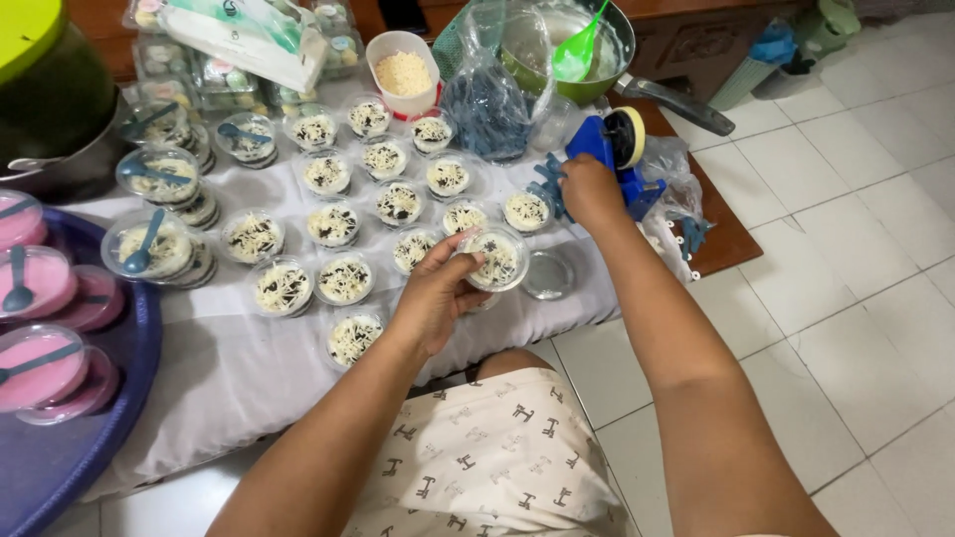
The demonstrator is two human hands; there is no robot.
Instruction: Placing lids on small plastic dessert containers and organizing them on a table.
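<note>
Near the frame's centre, my left hand (433, 298) grips a small clear dessert cup (494, 259) topped with grated cheese, lidless, fingers clamped round its rim. Just right lies a loose clear lid (548, 273). Farther up and right, my right hand (589, 189) rests closed on a blue tape dispenser (617, 149). I judge sealing comes next: lid on, then tape.

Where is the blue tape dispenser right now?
The blue tape dispenser sits at the far right of the white cloth, under the right hand, just below the green bowl.
</note>
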